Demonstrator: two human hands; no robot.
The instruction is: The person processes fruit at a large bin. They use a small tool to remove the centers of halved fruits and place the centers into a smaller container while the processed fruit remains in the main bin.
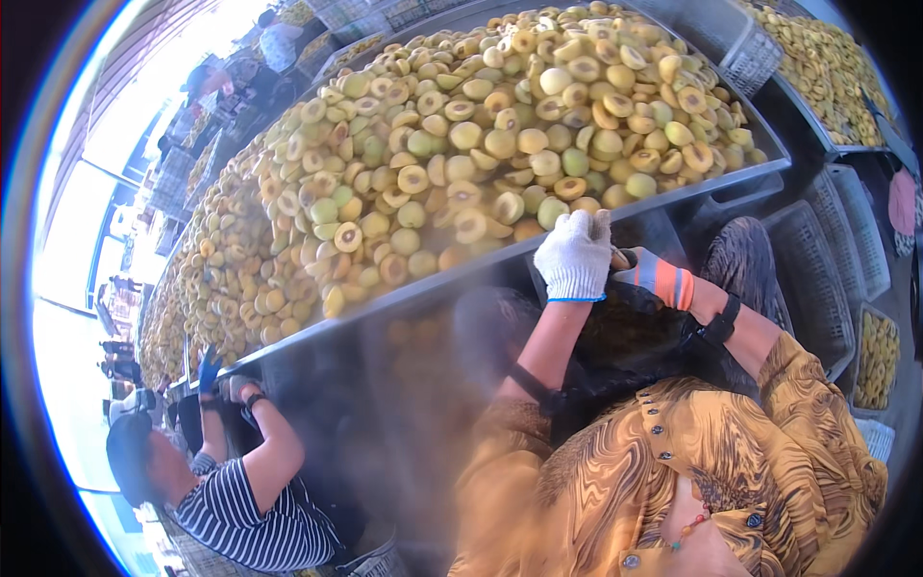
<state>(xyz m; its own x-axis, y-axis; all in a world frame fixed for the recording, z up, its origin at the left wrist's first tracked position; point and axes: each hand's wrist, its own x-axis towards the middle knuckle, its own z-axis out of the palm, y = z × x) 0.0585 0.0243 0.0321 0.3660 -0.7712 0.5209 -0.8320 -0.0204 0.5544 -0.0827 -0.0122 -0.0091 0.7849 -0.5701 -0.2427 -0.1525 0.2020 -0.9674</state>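
My left hand [573,254], in a white knit glove with a blue hem, is at the near metal rim of a large tray [433,275]. Its fingers are curled, and their far side is hidden, so whether they hold a fruit cannot be told. Just to the right, my right hand [655,280] wears a grey and orange glove with dark palm coating. It grips a small tool [619,258], of which only a short part shows between the hands. Beyond them the tray is heaped with halved, apricot-like yellow stone fruit [470,223], many with brown pit hollows facing up.
At left, a co-worker in a striped shirt [252,516] works at the same tray edge. Plastic crates [807,281] stand on my right, near a crate of fruit [876,360]. Another fruit-filled tray [829,79] lies at the far right. More people [281,43] are at the upper left.
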